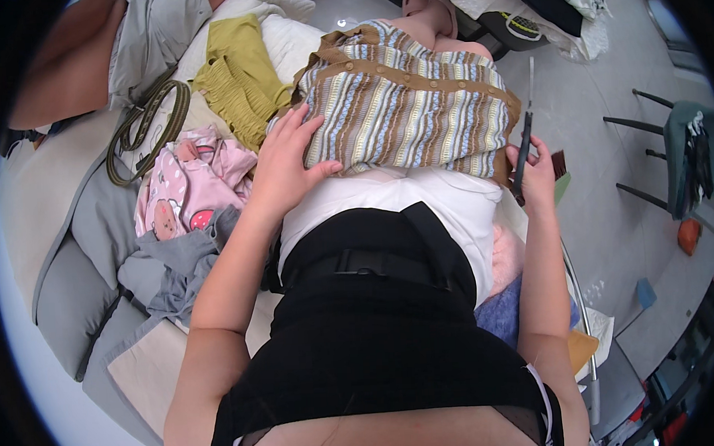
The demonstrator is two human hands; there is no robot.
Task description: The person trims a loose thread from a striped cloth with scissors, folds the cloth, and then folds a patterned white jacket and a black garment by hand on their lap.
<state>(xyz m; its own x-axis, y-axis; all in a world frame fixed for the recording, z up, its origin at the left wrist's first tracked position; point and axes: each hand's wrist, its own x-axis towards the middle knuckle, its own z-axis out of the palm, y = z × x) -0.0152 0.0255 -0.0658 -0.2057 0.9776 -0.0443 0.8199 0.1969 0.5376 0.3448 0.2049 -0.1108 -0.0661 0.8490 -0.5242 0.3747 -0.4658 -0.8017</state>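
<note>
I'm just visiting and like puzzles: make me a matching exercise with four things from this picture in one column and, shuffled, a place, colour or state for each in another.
Things:
1. Striped knit garment
2. Slim black object
3. Coiled strap
4. Pink garment

Descriptions:
A. Dark green, lying in loops
B. Printed with white dots
C. Held in the right hand
D. Has a row of buttons and is touched by the left hand

Pairs: 1-D, 2-C, 3-A, 4-B
</note>
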